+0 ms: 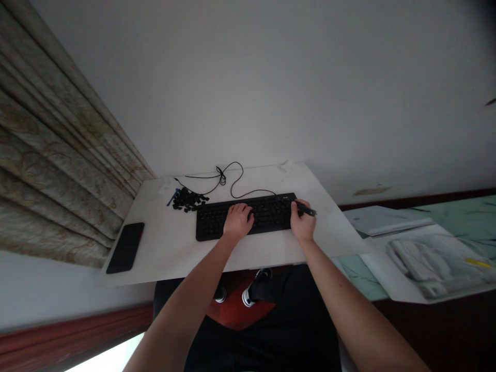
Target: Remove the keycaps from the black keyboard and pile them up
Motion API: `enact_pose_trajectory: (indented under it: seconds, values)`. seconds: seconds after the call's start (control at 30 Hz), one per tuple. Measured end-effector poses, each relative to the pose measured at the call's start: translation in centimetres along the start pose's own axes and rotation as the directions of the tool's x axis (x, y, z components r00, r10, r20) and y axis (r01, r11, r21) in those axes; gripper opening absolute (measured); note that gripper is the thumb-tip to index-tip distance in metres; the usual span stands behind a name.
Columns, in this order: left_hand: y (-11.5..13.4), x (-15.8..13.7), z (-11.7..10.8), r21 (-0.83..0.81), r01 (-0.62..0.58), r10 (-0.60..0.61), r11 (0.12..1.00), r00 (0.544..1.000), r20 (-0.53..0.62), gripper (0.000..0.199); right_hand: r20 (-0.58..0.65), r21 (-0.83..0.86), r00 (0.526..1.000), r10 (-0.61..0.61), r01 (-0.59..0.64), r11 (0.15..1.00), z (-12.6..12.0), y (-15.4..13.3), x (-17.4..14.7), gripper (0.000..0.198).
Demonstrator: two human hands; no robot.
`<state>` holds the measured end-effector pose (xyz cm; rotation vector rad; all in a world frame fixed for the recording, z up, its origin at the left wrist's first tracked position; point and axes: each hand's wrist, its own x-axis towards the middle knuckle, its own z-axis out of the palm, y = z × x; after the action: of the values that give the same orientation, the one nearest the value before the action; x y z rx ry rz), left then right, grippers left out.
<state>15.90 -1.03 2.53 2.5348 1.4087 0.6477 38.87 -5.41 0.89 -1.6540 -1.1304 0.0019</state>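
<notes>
A black keyboard point(263, 211) lies on the white table. My left hand point(238, 219) rests palm down over its middle, fingers laid on the keys and the thumb a little apart; I see nothing held in it. At the keyboard's right end, my right hand point(303, 222) is closed around a slim black pen-like tool point(307, 209), whose exact kind I cannot make out. Beyond the keyboard's left end sits a pile of loose black keycaps point(186, 199). A blue stick-like tool point(172, 197) lies partly against that pile.
The keyboard's black cable point(236, 182) loops across the back of the white table point(166, 248), tied in a bundle. A black phone point(126, 248) lies near the left edge. Right of the table, papers point(387, 219) and a clear plastic bag point(434, 263) rest on a lower green surface.
</notes>
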Motion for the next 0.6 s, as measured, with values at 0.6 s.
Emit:
enact_pose_trajectory:
  seconds: [0.6]
  values:
    - [0.0,0.0,0.0,0.042,0.007,-0.008,0.999,1.000,0.018,0.033,0.627,-0.008,0.738,0.251,-0.316,0.949,2.8,-8.3,3.8,0.024]
